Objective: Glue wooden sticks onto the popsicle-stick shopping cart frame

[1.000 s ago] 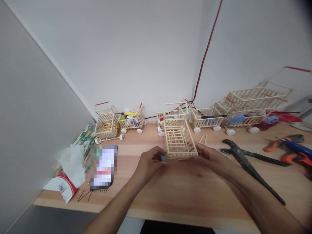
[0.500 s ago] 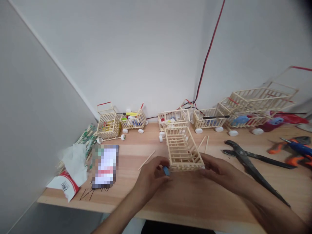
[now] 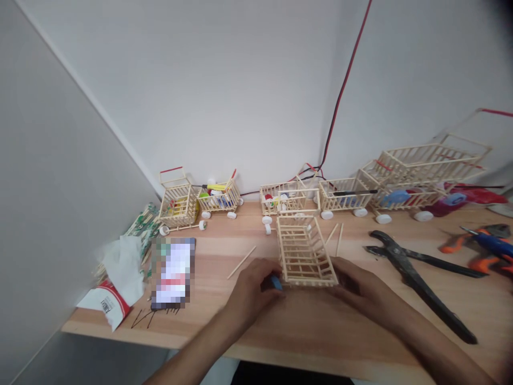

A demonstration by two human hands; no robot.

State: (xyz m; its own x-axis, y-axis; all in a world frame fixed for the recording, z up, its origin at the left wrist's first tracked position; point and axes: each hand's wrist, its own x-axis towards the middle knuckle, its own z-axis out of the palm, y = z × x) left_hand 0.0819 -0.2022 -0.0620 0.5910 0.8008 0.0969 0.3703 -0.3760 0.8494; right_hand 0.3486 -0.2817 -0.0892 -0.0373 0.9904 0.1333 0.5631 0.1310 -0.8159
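Observation:
A miniature shopping cart (image 3: 304,251) made of thin wooden sticks stands in front of me, its raised handle at the far end. My left hand (image 3: 256,286) is at its near left corner, fingers closed around a small blue cap-like wheel (image 3: 276,282). Over at the near right corner, my right hand (image 3: 356,280) grips the cart's side with curled fingers; its fingertips are partly hidden behind the frame. A white wheel (image 3: 268,229) shows at the cart's far left.
Several stick carts line the wall, including one with a yellow tool (image 3: 215,187) on top. Black pliers (image 3: 417,278) and a blue screwdriver (image 3: 491,246) lie right. A phone (image 3: 172,275), tissue packet (image 3: 110,305) and loose stick (image 3: 241,262) lie left.
The cart has shifted slightly toward me and to the right, its far end swinging right. Both hands have moved with it and stay at its near corners.

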